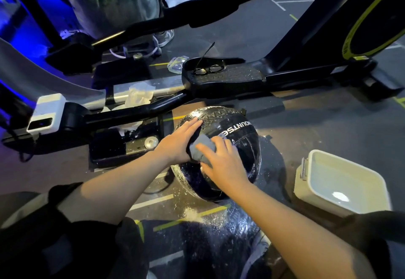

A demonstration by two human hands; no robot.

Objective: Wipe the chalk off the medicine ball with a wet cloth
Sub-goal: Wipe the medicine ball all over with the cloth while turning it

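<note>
A black medicine ball (232, 129) sits on the dark gym floor (317, 125), just in front of the person's knees. Its round surface looks glossy and wet, with white lettering across the top and white chalk smears and specks along its lower left and right edges. A small grey cloth (202, 147), crumpled and soft, lies on the top of the ball. The left hand (177, 141) rests flat on the ball's left side, fingers straight and close together, touching the cloth's edge. The right hand (223, 162) presses on the cloth, fingers slightly spread and gently curved over it. Loose white chalk powder (192, 213) is scattered on the floor just below the ball. To the right, near the ball, stands a white rectangular plastic tub (341, 182) with rounded corners. Beyond the ball, black glasses (210, 68) lie on a textured black machine pedal (241, 75).
</note>
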